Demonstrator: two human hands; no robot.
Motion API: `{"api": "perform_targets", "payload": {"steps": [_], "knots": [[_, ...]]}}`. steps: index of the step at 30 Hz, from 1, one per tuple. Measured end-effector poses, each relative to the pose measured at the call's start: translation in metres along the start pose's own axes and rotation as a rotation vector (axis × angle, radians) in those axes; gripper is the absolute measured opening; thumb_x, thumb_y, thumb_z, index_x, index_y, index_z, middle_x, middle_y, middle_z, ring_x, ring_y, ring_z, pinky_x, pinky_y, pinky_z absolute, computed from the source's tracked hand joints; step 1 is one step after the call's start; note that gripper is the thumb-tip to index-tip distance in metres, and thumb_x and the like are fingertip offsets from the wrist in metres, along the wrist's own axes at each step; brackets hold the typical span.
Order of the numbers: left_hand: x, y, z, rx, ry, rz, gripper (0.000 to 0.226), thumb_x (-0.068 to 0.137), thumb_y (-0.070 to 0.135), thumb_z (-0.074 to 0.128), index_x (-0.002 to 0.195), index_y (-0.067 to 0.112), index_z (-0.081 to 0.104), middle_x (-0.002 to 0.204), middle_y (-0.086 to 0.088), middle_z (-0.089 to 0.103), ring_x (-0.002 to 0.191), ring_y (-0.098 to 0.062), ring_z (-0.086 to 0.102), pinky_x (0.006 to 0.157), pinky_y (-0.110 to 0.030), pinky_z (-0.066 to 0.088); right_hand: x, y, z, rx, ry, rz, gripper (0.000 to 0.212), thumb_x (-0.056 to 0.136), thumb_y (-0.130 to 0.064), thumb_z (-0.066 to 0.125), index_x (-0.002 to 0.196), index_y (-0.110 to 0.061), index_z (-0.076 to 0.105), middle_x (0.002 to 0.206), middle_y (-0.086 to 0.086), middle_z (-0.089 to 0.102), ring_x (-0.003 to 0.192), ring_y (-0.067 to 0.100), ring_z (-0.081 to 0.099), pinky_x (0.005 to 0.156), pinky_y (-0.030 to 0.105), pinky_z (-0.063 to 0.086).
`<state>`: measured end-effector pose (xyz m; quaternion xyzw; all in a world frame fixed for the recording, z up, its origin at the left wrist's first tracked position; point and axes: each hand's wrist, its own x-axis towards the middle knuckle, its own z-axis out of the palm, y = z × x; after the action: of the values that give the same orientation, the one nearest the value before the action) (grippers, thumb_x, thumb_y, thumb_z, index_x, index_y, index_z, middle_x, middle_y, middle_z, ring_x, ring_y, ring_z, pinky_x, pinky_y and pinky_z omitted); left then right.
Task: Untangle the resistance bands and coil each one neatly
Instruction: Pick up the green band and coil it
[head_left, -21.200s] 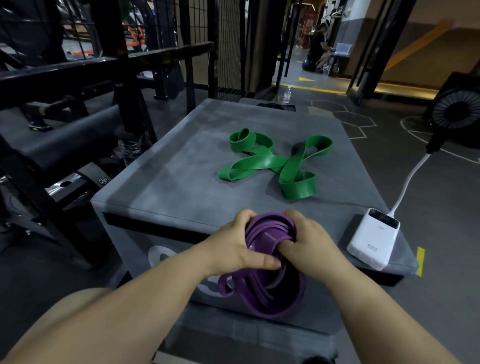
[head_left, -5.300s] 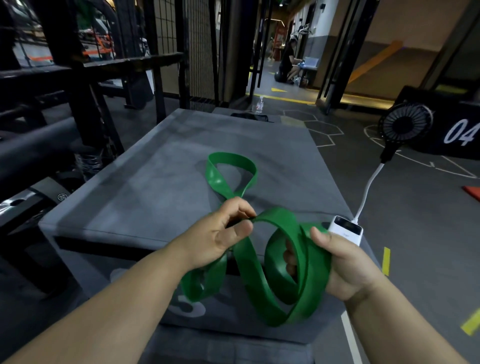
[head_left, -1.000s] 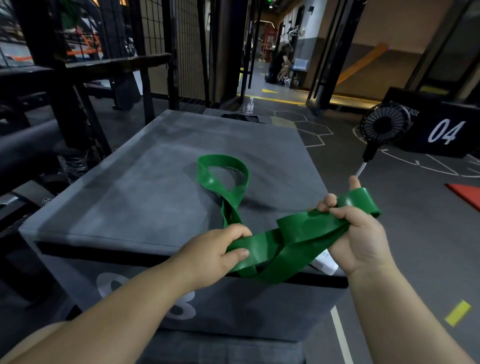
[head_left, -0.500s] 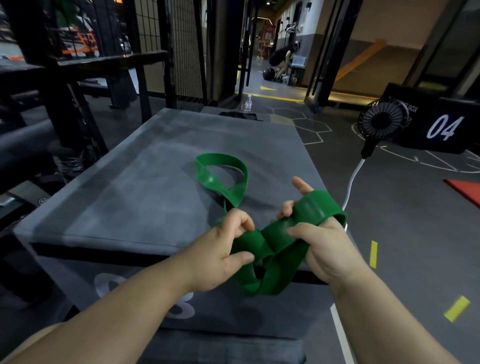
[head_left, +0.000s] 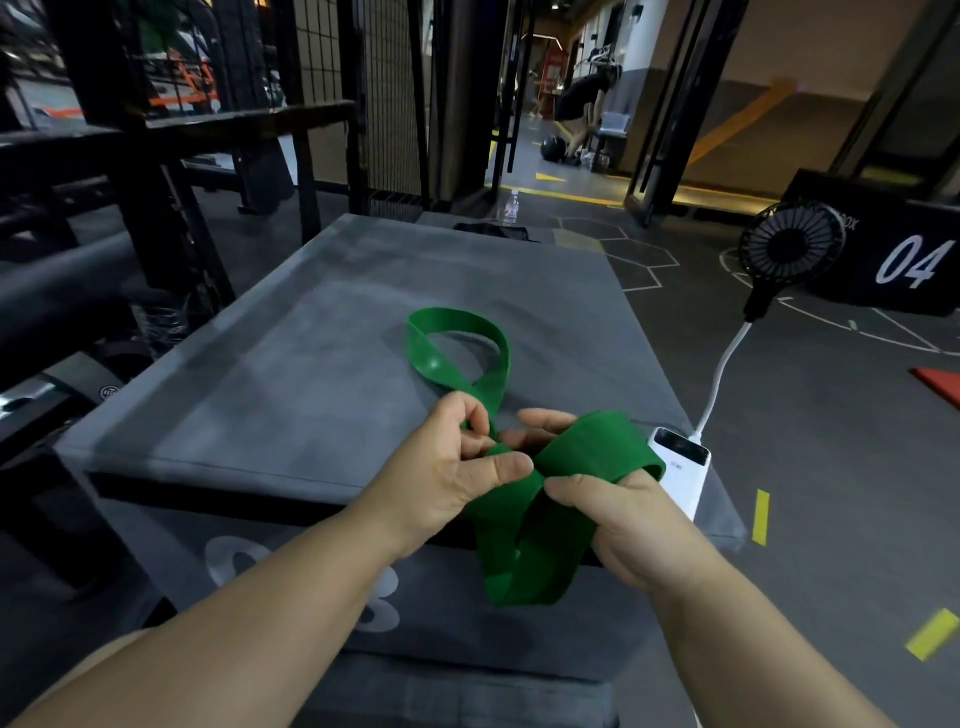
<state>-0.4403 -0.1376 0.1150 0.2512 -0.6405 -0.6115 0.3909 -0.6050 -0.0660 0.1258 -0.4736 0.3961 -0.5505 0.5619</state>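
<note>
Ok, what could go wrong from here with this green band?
The far loop of the green band lies twisted on the box; winding on could lock that twist in. The wraps over the right hand look loose and might spring off. The power bank beside that hand could get knocked off the box.

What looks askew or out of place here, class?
The green band is far from a neat coil. One end wraps over the right hand, and the left hand pinches its middle. A fold hangs in front of the grey box, and a twisted loop lies on top.
</note>
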Motion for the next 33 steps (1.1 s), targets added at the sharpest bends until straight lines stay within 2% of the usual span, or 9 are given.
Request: {"api": "perform_targets", "payload": {"steps": [4, 7, 10, 14, 17, 20, 25, 28, 33], "knots": [[0.000, 0.001, 0.000, 0.086, 0.093, 0.037, 0.058, 0.058, 0.036, 0.088, 0.074, 0.018, 0.035, 0.051, 0.010, 0.046, 0.051, -0.007, 0.041, 0.053, -0.024, 0.038, 0.000, 0.000, -0.004, -0.090, -0.075, 0.053, 0.047, 0.079, -0.001, 0.053, 0.120, -0.021, 0.062, 0.120, 0.007, 0.069, 0.116, 0.028, 0.062, 0.100, 0.042, 0.049], [0.001, 0.000, 0.002, 0.257, 0.219, 0.099, 0.060, 0.058, 0.051, 0.085, 0.072, 0.019, 0.036, 0.052, 0.008, 0.051, 0.050, -0.009, 0.043, 0.052, -0.026, 0.038, -0.001, 0.002, -0.006, -0.218, -0.047, 0.055, 0.038, 0.081, -0.009, 0.059, 0.111, -0.030, 0.069, 0.117, 0.003, 0.070, 0.114, 0.022, 0.064, 0.098, 0.039, 0.049], [0.000, -0.003, 0.000, 0.461, 0.266, 0.118, 0.052, 0.068, 0.063, 0.067, 0.078, 0.019, 0.041, 0.053, 0.015, 0.051, 0.048, 0.000, 0.042, 0.051, -0.014, 0.035, -0.003, 0.005, -0.004, -0.255, 0.002, 0.017, 0.032, 0.082, -0.015, 0.060, 0.109, -0.031, 0.068, 0.113, -0.001, 0.072, 0.112, 0.019, 0.064, 0.099, 0.038, 0.049], [-0.002, -0.008, -0.001, 0.446, 0.191, 0.040, 0.063, 0.072, 0.078, 0.043, 0.084, 0.017, 0.048, 0.060, 0.011, 0.043, 0.056, -0.002, 0.040, 0.057, -0.022, 0.037, -0.003, 0.006, -0.002, -0.232, 0.064, -0.064, 0.031, 0.083, -0.020, 0.065, 0.110, -0.032, 0.068, 0.117, 0.002, 0.070, 0.115, 0.023, 0.063, 0.102, 0.045, 0.047], [-0.002, -0.009, -0.011, 0.350, -0.019, -0.046, 0.052, 0.075, 0.069, 0.048, 0.099, 0.023, 0.056, 0.080, 0.006, 0.060, 0.080, -0.005, 0.057, 0.078, -0.030, 0.047, 0.000, 0.000, -0.006, -0.093, 0.112, -0.108, 0.034, 0.081, -0.024, 0.075, 0.114, -0.025, 0.067, 0.116, 0.006, 0.070, 0.112, 0.028, 0.064, 0.096, 0.042, 0.052], [0.000, -0.009, -0.022, 0.475, -0.126, -0.040, 0.026, 0.084, 0.035, 0.070, 0.107, 0.036, 0.058, 0.103, 0.016, 0.067, 0.103, 0.001, 0.060, 0.089, -0.021, 0.047, 0.000, -0.006, -0.008, -0.006, 0.149, -0.109, 0.033, 0.084, -0.012, 0.062, 0.117, -0.015, 0.061, 0.110, 0.008, 0.072, 0.107, 0.030, 0.067, 0.089, 0.040, 0.056], [-0.002, -0.010, -0.026, 0.432, -0.061, -0.032, 0.024, 0.094, 0.012, 0.058, 0.107, 0.032, 0.060, 0.106, 0.014, 0.070, 0.106, -0.001, 0.062, 0.095, -0.025, 0.047, -0.001, -0.001, -0.005, -0.139, 0.106, -0.093, 0.036, 0.078, -0.035, 0.077, 0.112, -0.028, 0.068, 0.118, 0.005, 0.070, 0.114, 0.026, 0.064, 0.096, 0.044, 0.051], [-0.008, 0.004, -0.024, 0.297, -0.107, -0.029, 0.023, 0.096, -0.001, 0.048, 0.107, 0.017, 0.057, 0.095, 0.015, 0.071, 0.096, 0.002, 0.063, 0.083, -0.016, 0.047, 0.001, 0.000, -0.006, -0.093, 0.132, -0.048, 0.032, 0.081, -0.021, 0.062, 0.113, -0.023, 0.065, 0.113, 0.006, 0.072, 0.111, 0.027, 0.066, 0.094, 0.045, 0.052], [-0.018, 0.032, -0.017, 0.197, -0.076, 0.039, 0.019, 0.096, 0.003, 0.050, 0.113, 0.007, 0.045, 0.098, -0.010, 0.065, 0.088, -0.008, 0.064, 0.075, -0.018, 0.050, -0.001, 0.000, 0.002, 0.075, 0.044, 0.051, 0.041, 0.073, -0.006, 0.055, 0.113, -0.009, 0.066, 0.104, 0.018, 0.072, 0.100, 0.031, 0.068, 0.090, 0.043, 0.055]]}}
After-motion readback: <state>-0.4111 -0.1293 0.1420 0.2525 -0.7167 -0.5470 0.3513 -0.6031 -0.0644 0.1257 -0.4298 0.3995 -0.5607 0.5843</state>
